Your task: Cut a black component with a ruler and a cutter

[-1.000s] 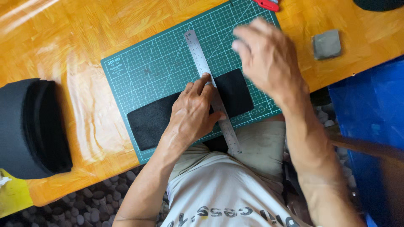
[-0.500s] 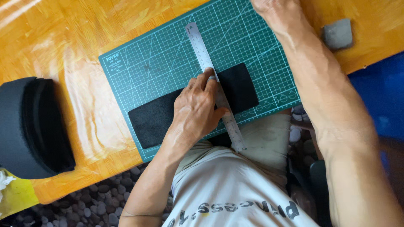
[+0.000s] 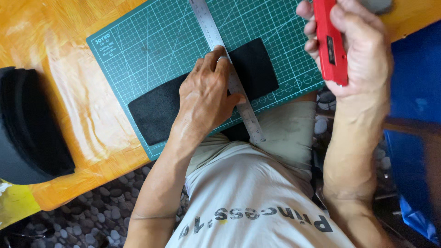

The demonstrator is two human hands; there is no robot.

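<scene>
Our left hand (image 3: 206, 98) presses flat, fingers spread, on a long steel ruler (image 3: 228, 69) and the black rectangular felt strip (image 3: 156, 110) beneath it. Our right hand (image 3: 356, 50) is raised well apart to the right, fingers wrapped tight around a red plastic utility knife (image 3: 330, 41). The felt lies slantwise on a green gridded cutting mat (image 3: 151, 50), which rests on an orange wooden table (image 3: 41, 50). A dark grey stack of felt (image 3: 27, 128) sits at the table's left edge.

Red knife (image 3: 330, 43) (gripped), ruler (image 3: 228, 69) pinned flat
</scene>
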